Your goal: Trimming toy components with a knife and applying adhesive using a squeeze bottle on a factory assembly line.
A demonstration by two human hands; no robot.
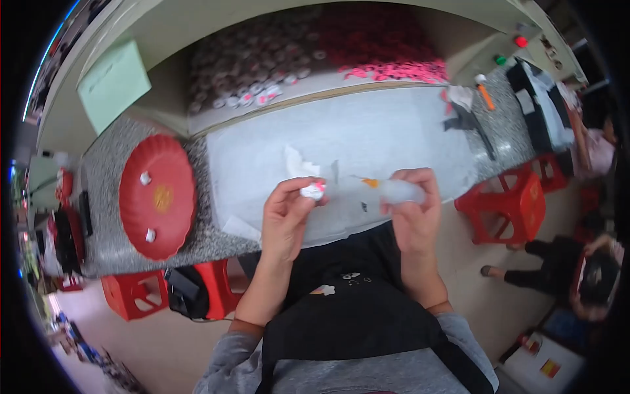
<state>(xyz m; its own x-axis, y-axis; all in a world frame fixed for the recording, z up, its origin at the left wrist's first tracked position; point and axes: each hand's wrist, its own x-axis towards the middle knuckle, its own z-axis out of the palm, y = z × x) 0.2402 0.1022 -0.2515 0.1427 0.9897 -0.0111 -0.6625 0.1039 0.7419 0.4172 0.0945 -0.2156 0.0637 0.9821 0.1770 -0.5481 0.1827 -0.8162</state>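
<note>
My left hand (pixel 283 217) pinches a small white piece with pink on it (pixel 314 190) between thumb and fingers. In my right hand (pixel 420 213) is a translucent squeeze bottle (pixel 401 192), tipped sideways. Its orange nozzle with a thin needle (pixel 371 183) points toward the white piece, a short gap apart from it. Both hands are above the near part of a white sheet (pixel 394 125) on the worktop. Behind my left hand a crumpled white tissue (pixel 298 161) lies on the sheet.
At the left stands a red scalloped tray (pixel 133 210) holding two small white pieces. A recessed shelf behind the sheet holds many whitish pieces (pixel 252 75) and pink ones (pixel 394 71). A dark long-handled tool (pixel 482 134) and an orange tube (pixel 485 97) lie right. Red stools (pixel 515 207) flank the counter.
</note>
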